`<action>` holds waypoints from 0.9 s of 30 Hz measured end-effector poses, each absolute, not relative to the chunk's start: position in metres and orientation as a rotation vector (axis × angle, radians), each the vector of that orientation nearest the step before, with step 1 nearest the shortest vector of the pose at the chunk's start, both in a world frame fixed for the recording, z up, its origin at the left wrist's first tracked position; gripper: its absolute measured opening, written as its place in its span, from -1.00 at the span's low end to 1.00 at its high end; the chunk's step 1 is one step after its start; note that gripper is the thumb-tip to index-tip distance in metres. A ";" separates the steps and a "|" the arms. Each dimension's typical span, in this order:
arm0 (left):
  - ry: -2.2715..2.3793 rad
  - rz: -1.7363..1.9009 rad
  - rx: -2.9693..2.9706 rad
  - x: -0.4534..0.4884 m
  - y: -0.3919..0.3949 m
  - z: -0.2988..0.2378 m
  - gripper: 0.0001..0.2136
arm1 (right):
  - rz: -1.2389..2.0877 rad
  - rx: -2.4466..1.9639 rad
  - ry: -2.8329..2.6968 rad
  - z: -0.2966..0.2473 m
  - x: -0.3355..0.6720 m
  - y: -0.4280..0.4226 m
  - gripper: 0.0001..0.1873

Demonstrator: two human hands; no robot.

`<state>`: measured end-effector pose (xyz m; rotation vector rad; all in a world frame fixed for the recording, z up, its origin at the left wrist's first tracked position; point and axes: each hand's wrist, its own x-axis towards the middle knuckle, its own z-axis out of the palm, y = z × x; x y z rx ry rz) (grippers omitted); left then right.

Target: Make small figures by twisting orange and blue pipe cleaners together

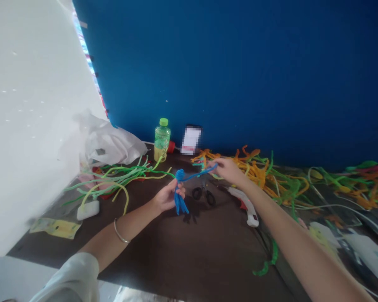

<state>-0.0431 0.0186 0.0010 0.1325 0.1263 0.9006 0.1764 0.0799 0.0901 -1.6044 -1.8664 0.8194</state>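
My left hand [166, 197] is closed around a bundle of blue pipe cleaners [179, 197], whose loose ends hang down below my fingers. One blue strand runs from the top of the bundle up and right to my right hand [227, 170], which pinches its far end. Both hands hover over the dark table [189, 251]. A thin bangle sits on my left wrist. Black-handled scissors [203, 193] lie on the table just behind and between my hands.
Green and yellow pipe cleaners [119, 178] sprawl at the left, orange and green ones [264, 170] at the right. A green-capped bottle [161, 140], a white plastic bag [110, 142], a white glue gun [245, 205] and a blue wall behind.
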 end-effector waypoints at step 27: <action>0.236 1.067 0.092 -0.060 0.037 0.018 -0.84 | 0.217 -1.658 -2.264 0.071 0.226 0.099 -0.84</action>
